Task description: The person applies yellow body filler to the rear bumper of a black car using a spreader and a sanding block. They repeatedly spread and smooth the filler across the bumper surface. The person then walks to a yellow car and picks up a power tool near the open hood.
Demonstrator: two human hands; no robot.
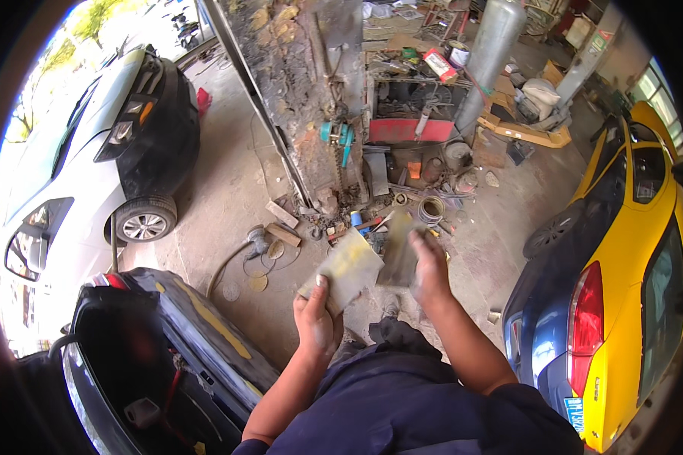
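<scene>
My left hand (318, 317) is closed on the lower left corner of a pale flat board (350, 267) with yellow smears on its face, the thumb lying on top. Just right of it, my right hand (430, 265) grips the edge of a darker grey-green flat plate (398, 258), slightly blurred; it looks like a filler spreader, though I cannot be sure. The two flat pieces are close together, their edges nearly meeting, held out in front of my body above the floor.
An open dark car body (197, 318) with a yellow filler patch stands lower left, a white car (76, 167) beyond it. A yellow and blue car (584, 303) is at right. A sander (256, 241), wood blocks (282, 214), and an open can (431, 210) lie ahead by the pillar (300, 91).
</scene>
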